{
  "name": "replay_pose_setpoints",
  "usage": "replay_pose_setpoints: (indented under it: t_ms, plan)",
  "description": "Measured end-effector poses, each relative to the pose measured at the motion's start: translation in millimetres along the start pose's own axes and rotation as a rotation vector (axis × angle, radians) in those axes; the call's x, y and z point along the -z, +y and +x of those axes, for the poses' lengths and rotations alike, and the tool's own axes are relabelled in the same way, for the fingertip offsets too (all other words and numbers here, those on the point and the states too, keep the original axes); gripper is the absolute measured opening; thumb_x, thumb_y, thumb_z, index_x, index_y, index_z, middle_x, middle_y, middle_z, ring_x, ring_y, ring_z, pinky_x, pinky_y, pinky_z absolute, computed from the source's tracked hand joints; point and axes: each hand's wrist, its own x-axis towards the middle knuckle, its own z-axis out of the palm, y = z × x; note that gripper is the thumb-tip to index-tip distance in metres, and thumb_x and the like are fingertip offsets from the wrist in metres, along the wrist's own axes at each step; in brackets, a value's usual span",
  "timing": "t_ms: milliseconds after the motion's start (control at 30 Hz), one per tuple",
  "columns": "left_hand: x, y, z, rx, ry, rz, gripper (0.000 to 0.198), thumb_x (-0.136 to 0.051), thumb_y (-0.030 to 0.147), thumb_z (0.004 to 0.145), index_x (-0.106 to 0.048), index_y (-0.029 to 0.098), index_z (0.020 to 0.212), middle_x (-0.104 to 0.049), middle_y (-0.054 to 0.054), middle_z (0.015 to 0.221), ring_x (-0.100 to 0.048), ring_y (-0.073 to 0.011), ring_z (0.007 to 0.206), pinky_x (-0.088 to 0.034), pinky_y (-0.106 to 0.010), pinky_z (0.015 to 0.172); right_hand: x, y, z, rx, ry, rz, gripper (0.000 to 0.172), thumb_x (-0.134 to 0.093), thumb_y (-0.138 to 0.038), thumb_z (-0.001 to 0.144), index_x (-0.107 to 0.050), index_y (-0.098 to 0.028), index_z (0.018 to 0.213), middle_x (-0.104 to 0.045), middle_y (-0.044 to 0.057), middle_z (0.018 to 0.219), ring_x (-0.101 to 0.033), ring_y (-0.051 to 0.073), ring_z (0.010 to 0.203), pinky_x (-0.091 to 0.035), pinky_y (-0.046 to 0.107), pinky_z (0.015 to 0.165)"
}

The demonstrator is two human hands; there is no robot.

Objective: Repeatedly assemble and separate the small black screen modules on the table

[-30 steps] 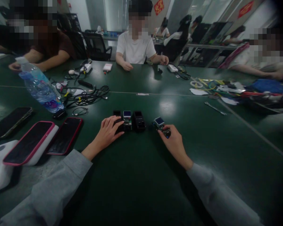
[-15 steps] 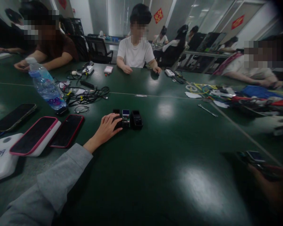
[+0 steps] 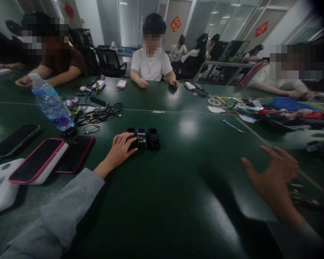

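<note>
My left hand (image 3: 119, 148) rests on the green table (image 3: 178, 187), fingers curled over the left end of a row of small black modules (image 3: 143, 137); the middle one has a tiny lit blue screen. My right hand (image 3: 274, 176) hovers at the right, blurred, fingers spread and empty. Just beyond it lies a dark small object (image 3: 299, 194), too blurred to name.
Three phones (image 3: 54, 156) and a white box (image 3: 0, 187) lie at the left, with a water bottle (image 3: 51, 106) and tangled cables (image 3: 97, 113) behind. A wrench (image 3: 233, 126) and a heap of wires and papers (image 3: 259, 106) are at the right. Other people sit round the table.
My right hand carried the small screen module from the row off to the far right, and is now spread empty. My left hand stayed on the row.
</note>
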Motion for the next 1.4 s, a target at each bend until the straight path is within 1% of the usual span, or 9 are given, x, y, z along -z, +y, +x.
replay_pose_setpoints:
  t_ms: [100, 200, 300, 400, 533, 900, 1133, 1267, 1400]
  plan:
    - [1.2, 0.7, 0.0, 0.001, -0.006, 0.002, 0.046, -0.052, 0.045, 0.096, -0.048, 0.023, 0.136, -0.048, -0.014, 0.140, -0.041, -0.0320, 0.131, -0.034, -0.053, 0.105, -54.1, -70.4, 1.8, 0.098, -0.069, -0.011, 0.060, -0.052, -0.056, 0.093, -0.036, -0.035, 0.146, -0.038, 0.010, 0.148, -0.034, 0.041, 0.137, -0.030, 0.068, 0.105]
    - [2.3, 1.7, 0.3, 0.001, -0.016, 0.007, 0.045, -0.053, 0.044, 0.096, -0.048, 0.023, 0.136, -0.048, -0.014, 0.140, -0.041, -0.0322, 0.131, -0.034, -0.053, 0.105, -108.3, -139.0, -2.5, 0.326, -0.295, 0.012, 0.059, -0.052, -0.046, 0.096, -0.031, -0.030, 0.148, -0.029, 0.010, 0.156, -0.027, 0.036, 0.143, -0.027, 0.065, 0.110]
    - [2.2, 1.9, 1.0, -0.002, -0.035, 0.002, 0.045, -0.054, 0.043, 0.095, -0.048, 0.022, 0.135, -0.048, -0.014, 0.141, -0.040, -0.0327, 0.132, -0.035, -0.054, 0.105, -146.1, -177.3, -2.0, 0.519, -0.493, 0.030, 0.069, -0.052, -0.043, 0.097, -0.018, -0.026, 0.154, -0.016, 0.011, 0.162, -0.014, 0.031, 0.149, -0.017, 0.062, 0.117]
    - [1.7, 1.1, 2.4, -0.009, -0.064, -0.035, 0.046, -0.056, 0.041, 0.094, -0.048, 0.021, 0.135, -0.048, -0.014, 0.139, -0.041, -0.0324, 0.132, -0.038, -0.054, 0.105, -161.5, -185.4, 2.8, 0.563, -0.597, 0.082, 0.072, -0.047, -0.045, 0.098, -0.010, -0.024, 0.156, -0.016, 0.010, 0.162, -0.011, 0.028, 0.150, -0.019, 0.059, 0.118]
    - [3.2, 0.4, 5.5, -0.037, -0.078, -0.126, 0.046, -0.057, 0.035, 0.094, -0.045, 0.022, 0.137, -0.049, -0.012, 0.137, -0.043, -0.0307, 0.131, -0.043, -0.054, 0.105, -160.6, -177.8, 5.4, 0.522, -0.570, 0.146, 0.057, -0.047, -0.043, 0.098, -0.030, -0.022, 0.148, -0.032, 0.010, 0.156, -0.022, 0.027, 0.147, -0.029, 0.055, 0.116]
    - [2.9, 0.3, 7.5, -0.040, -0.067, -0.131, 0.046, -0.059, 0.032, 0.093, -0.045, 0.021, 0.135, -0.049, -0.013, 0.136, -0.044, -0.0311, 0.129, -0.044, -0.055, 0.106, -207.0, -189.1, 19.5, 0.108, -0.444, 0.208, 0.052, -0.055, -0.032, 0.091, -0.043, -0.015, 0.139, -0.056, 0.016, 0.121, -0.056, 0.031, 0.111, -0.052, 0.050, 0.091]
    - [4.4, 0.6, 7.0, -0.042, -0.082, -0.125, 0.046, -0.059, 0.032, 0.093, -0.045, 0.021, 0.136, -0.049, -0.013, 0.137, -0.044, -0.0312, 0.130, -0.044, -0.054, 0.107, -166.4, -171.6, 4.8, 0.128, -0.510, 0.271, 0.052, -0.057, -0.034, 0.089, -0.046, -0.017, 0.137, -0.057, 0.014, 0.123, -0.059, 0.030, 0.107, -0.054, 0.048, 0.089]
    - [5.0, 1.0, 6.8, -0.024, -0.097, -0.129, 0.048, -0.060, 0.032, 0.092, -0.044, 0.021, 0.136, -0.048, -0.013, 0.138, -0.043, -0.0320, 0.131, -0.044, -0.056, 0.106, -123.4, -118.5, -16.2, 0.030, -0.496, 0.261, 0.054, -0.057, -0.044, 0.089, -0.047, -0.021, 0.137, -0.060, 0.012, 0.124, -0.062, 0.029, 0.106, -0.053, 0.047, 0.091]
    - [6.1, 1.1, 6.4, -0.012, -0.111, -0.139, 0.048, -0.060, 0.032, 0.092, -0.044, 0.022, 0.137, -0.046, -0.012, 0.140, -0.043, -0.0322, 0.132, -0.045, -0.057, 0.105, -64.3, -42.8, -21.8, -0.200, -0.257, 0.051, 0.064, -0.058, -0.062, 0.085, -0.051, -0.025, 0.137, -0.063, 0.015, 0.119, -0.065, 0.034, 0.099, -0.053, 0.050, 0.082]
